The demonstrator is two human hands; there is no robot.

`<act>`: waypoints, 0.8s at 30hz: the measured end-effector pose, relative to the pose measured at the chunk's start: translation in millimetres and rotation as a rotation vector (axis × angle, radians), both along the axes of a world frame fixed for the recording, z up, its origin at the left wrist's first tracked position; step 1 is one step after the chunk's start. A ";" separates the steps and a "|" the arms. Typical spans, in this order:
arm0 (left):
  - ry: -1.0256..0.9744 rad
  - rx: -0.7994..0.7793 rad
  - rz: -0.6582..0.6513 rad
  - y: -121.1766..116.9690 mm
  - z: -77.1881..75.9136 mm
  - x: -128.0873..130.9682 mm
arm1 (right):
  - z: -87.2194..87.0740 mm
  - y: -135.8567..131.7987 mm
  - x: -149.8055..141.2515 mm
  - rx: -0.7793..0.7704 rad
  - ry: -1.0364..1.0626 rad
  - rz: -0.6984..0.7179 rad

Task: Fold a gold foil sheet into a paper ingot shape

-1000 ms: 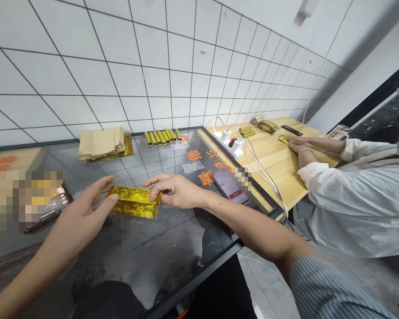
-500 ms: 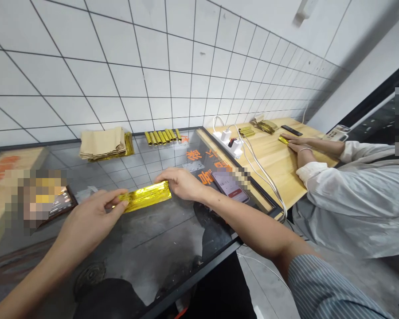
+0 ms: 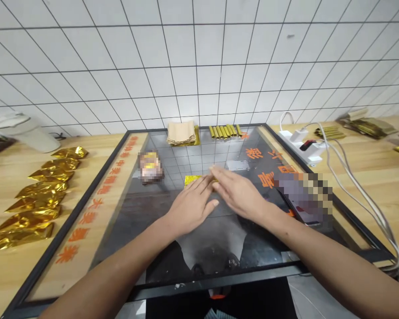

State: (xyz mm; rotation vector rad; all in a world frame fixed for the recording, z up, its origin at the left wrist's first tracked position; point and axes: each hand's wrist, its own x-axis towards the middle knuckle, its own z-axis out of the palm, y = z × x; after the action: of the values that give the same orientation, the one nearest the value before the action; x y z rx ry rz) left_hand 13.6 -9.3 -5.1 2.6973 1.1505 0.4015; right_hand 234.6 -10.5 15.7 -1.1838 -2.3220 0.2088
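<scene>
My left hand (image 3: 190, 207) and my right hand (image 3: 238, 191) lie flat, fingers stretched out, side by side on a folded strip of gold foil paper (image 3: 192, 179). Only the strip's left end shows past my fingers; the rest is hidden under both palms. The strip rests on the dark glass tabletop (image 3: 159, 212), in its middle.
A stack of brown paper sheets (image 3: 181, 132) and a row of gold foil rolls (image 3: 224, 130) sit at the far edge. Several folded gold foil pieces (image 3: 36, 195) line the wooden surface on the left. A power strip (image 3: 302, 148) with white cables (image 3: 362, 195) lies to the right.
My view has swung left, so the other person is out of sight. My hands went from pinching the strip's ends to pressing flat on it, close together.
</scene>
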 end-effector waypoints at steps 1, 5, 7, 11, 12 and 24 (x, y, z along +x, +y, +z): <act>0.008 -0.008 -0.004 0.1 -2.7 -0.5 | -1.6 -6.2 -6.5 -0.016 -0.026 0.034; 0.060 -0.030 0.003 1.8 -14.9 -1.6 | -14.1 -19.4 -21.5 -0.104 -0.098 0.063; 0.079 -0.017 0.033 0.9 -18.6 -0.4 | -20.8 -19.1 -21.6 -0.128 -0.140 0.031; 0.058 0.031 0.077 -3.3 -19.2 3.7 | -27.7 -15.1 -16.9 -0.111 -0.176 -0.020; 0.051 0.034 0.080 -4.1 -18.1 4.4 | -28.1 -14.4 -15.8 -0.103 -0.177 -0.024; 0.083 0.062 0.177 1.3 3.5 -3.9 | -23.2 7.4 8.9 -0.090 -0.381 -0.155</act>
State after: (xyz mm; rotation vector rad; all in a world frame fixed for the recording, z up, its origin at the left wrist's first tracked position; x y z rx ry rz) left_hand 9.6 -8.0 -1.6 2.6967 1.4293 0.3600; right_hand 243.5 -3.1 -7.5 -1.5551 -2.5463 0.0322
